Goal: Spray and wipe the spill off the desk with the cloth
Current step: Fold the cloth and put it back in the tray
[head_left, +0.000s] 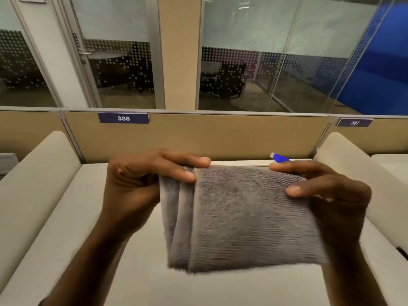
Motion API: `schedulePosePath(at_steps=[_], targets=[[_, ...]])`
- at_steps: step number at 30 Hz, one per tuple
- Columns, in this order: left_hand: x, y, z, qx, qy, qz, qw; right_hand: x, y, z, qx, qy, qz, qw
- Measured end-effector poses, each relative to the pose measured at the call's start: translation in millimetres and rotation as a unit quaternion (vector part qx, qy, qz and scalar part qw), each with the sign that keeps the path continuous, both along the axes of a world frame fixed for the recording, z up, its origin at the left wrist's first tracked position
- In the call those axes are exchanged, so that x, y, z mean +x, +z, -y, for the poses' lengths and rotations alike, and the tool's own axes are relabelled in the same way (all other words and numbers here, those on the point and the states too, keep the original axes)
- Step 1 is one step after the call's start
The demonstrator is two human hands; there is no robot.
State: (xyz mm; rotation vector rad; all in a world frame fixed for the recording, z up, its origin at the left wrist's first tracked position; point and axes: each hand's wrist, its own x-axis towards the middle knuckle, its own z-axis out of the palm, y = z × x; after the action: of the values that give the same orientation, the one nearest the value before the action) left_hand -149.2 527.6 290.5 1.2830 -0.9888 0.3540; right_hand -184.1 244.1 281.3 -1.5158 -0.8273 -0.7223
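Two hands are holding up a folded grey towel [242,217] above the middle of the worktop [141,283], so it's hanging in the air and not touching the surface. The left hand [141,184] is pinching the towel's top left corner, where a few folded layers are bunching together, thumb in front and fingers curling over the top edge. The right hand [326,191] is gripping the top right corner the same way. A blue and white marker [279,157] is lying near the far edge of the worktop, just behind the right fingers, below the divider panel with the 386 label [123,118].
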Motion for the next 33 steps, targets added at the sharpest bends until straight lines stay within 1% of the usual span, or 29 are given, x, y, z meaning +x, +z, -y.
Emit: schedulePosePath(at_steps=[1,3,6,8,10,11,13,15,18,20,21,23,25,28,33], targets=[[4,-2,2,-0.014,-0.019,-0.015,1.0,4,-2,-3,0.008,-0.007,0.001,1.0],[11,-14,9,-0.054,-0.039,-0.076,0.995,15,-13,-7,0.031,-0.018,-0.021,0.999],[24,-40,21,-0.101,-0.073,-0.172,0.977,34,-34,-10,0.032,-0.045,-0.03,0.998],[32,-53,27,-0.113,-0.094,-0.264,0.953,47,-46,-11,0.047,-0.057,-0.039,0.996],[37,-62,33,-0.114,-0.122,-0.359,0.918,60,-59,-12,0.07,-0.06,-0.069,0.993],[39,-68,37,-0.11,-0.131,-0.391,0.904,66,-65,-12,0.075,-0.064,-0.083,0.992],[40,-79,42,-0.096,-0.111,-0.432,0.89,75,-75,-11,0.083,-0.065,-0.115,0.988],[41,-86,43,-0.085,-0.091,-0.456,0.881,81,-81,-10,0.092,-0.058,-0.148,0.983],[44,-90,35,-0.108,-0.1,-0.485,0.862,84,-86,-5,0.097,-0.053,-0.185,0.976],[45,-90,28,-0.089,-0.099,-0.481,0.867,84,-89,-1,0.091,-0.045,-0.205,0.974],[46,-89,26,-0.063,-0.095,-0.473,0.874,84,-90,0,0.087,-0.042,-0.214,0.972],[47,-87,27,0.026,-0.064,-0.456,0.888,84,-90,-1,0.076,-0.029,-0.228,0.97],[49,-84,28,0.087,-0.008,-0.447,0.89,85,-90,-3,0.067,-0.02,-0.242,0.968],[54,-83,26,0.111,0.021,-0.444,0.889,87,-90,-5,0.061,-0.004,-0.263,0.963],[61,-84,18,0.117,0.001,-0.438,0.891,89,-90,-3,0.042,0.05,-0.271,0.96]])
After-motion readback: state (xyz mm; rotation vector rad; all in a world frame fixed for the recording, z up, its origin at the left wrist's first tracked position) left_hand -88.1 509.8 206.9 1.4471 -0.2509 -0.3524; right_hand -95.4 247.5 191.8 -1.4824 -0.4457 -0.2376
